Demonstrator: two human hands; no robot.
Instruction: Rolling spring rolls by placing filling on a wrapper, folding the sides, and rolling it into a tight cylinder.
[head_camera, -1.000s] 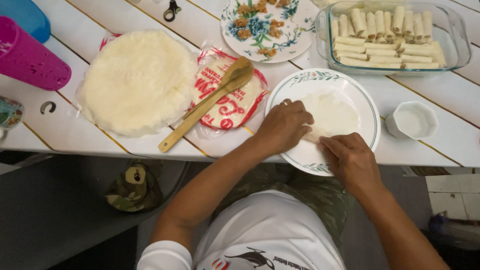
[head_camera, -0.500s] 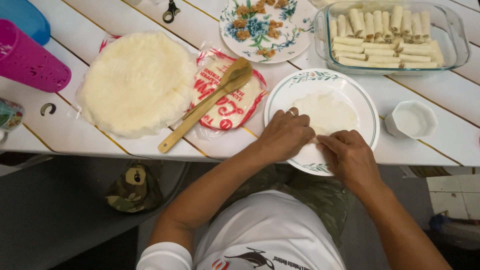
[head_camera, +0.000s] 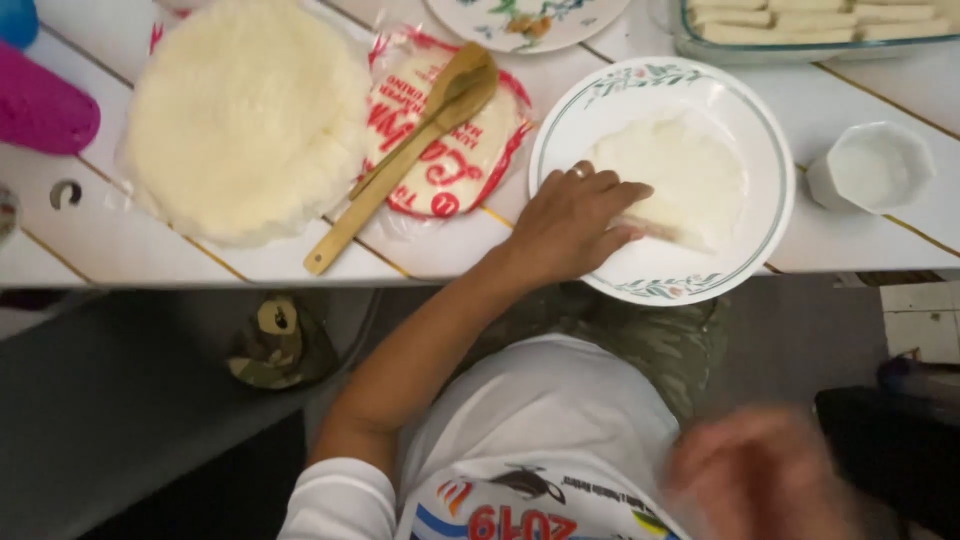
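A thin white wrapper (head_camera: 675, 175) lies on a white plate (head_camera: 760, 225) with a green leaf rim, its near edge folded into a roll. My left hand (head_camera: 575, 220) rests flat on that rolled edge, fingers pressed down, a ring on one finger. My right hand (head_camera: 765, 475) is off the table, blurred, low over my lap, with nothing visible in it. A stack of white wrappers (head_camera: 240, 115) lies at the left on plastic. A wooden spoon (head_camera: 405, 150) lies across a flat red-printed packet (head_camera: 450, 140).
A small white cup (head_camera: 870, 165) stands right of the plate. A glass dish (head_camera: 810, 30) of finished rolls is at the top right, a patterned plate (head_camera: 525, 20) of filling at the top. A pink cup (head_camera: 40, 105) lies at the far left.
My right hand has left the plate and dropped down toward my lap. My left hand stays on the wrapper's rolled edge. The view has moved closer to the table.
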